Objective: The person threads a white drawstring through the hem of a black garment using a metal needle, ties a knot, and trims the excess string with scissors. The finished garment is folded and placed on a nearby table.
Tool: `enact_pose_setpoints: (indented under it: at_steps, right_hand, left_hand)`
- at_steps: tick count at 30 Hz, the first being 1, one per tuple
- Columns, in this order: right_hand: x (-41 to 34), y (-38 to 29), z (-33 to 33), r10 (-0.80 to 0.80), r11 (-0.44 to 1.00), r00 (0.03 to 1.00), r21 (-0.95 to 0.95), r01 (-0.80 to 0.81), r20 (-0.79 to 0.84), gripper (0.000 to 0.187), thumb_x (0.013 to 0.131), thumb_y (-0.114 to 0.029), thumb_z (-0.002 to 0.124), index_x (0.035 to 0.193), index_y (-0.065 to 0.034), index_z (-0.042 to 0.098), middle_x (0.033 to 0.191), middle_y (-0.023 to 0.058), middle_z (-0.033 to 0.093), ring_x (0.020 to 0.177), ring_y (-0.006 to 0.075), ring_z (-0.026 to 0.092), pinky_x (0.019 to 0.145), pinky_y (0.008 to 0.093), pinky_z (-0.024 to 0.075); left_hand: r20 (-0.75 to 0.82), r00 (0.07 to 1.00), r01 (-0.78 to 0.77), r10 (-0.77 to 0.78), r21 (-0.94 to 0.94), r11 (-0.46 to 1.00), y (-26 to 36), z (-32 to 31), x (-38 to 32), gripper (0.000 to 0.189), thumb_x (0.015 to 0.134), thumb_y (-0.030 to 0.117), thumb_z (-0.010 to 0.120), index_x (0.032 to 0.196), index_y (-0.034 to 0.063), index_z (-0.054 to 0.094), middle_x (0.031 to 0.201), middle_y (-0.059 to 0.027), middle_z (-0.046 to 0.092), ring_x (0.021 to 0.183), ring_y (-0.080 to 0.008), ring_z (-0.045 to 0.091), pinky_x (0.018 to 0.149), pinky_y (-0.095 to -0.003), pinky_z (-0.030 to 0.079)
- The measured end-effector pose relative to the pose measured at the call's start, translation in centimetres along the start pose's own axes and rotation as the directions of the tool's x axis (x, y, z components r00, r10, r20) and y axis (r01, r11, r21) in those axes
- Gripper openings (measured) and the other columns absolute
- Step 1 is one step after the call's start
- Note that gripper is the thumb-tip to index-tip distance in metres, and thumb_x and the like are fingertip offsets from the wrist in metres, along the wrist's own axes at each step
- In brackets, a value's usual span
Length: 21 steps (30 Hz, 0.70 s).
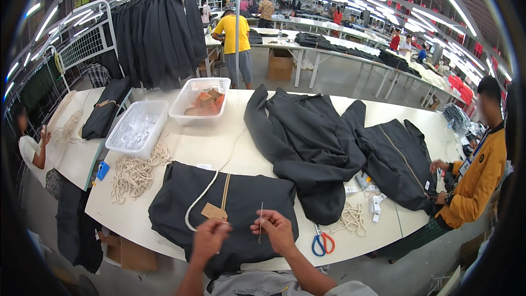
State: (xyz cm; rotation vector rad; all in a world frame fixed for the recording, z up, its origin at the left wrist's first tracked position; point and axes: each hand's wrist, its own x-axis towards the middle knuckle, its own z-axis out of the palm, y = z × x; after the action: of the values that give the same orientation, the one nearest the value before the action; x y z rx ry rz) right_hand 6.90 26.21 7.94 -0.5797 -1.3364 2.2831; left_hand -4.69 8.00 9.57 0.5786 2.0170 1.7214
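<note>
A folded black garment (pixel 263 191) with a tan zipper lies on the white table in front of me. Over its left part, my left hand (pixel 211 234) pinches the end of a cream cord (pixel 201 197), which curves up the garment and onto the table. A brown card tag (pixel 213 211) rests by the zipper, just above that hand. My right hand (pixel 273 228) holds a thin metal rod (pixel 261 222) upright between thumb and fingers, above the garment's right half. Whether the rod has a hook or an eye cannot be told.
Scissors (pixel 323 243) with blue and red handles lie right of the garment. Cord heaps (pixel 133 172), a white basket (pixel 137 127) of small clear packets and another basket (pixel 200 100) stand left. More black garments (pixel 308 131) lie behind. A co-worker (pixel 476 172) handles one at right.
</note>
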Motion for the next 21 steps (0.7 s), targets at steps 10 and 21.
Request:
enact_pose_setpoints:
  at_steps: [10,21]
  right_hand:
    - [-0.9,3.9,10.5,-0.11,0.99,0.988,0.082,0.119,-0.108,0.017,0.097,-0.001,0.06,0.112,0.0053,0.061,0.099,0.0152,0.072,0.086,0.0181,0.07,0.078,0.0318,0.0595]
    - [-0.8,5.4,13.2,-0.02,0.997,0.999,-0.08,0.018,-0.026,0.013,0.096,-0.005,0.065,0.104,0.0045,0.067,0.093,0.0077,0.07,0.082,0.0125,0.067,0.076,0.0277,0.0576]
  left_hand:
    - [0.52,0.848,0.256,-0.1,-0.237,0.937,-1.6,-7.2,2.0,0.017,0.095,0.011,0.069,0.104,-0.0034,0.066,0.086,-0.0034,0.069,0.075,-0.0083,0.065,0.069,-0.0236,0.054]
    - [0.335,0.936,0.224,-0.107,-0.335,0.915,-2.9,-9.4,0.6,0.015,0.096,0.009,0.067,0.104,-0.0041,0.068,0.083,-0.0059,0.071,0.071,-0.0093,0.066,0.065,-0.0235,0.054]
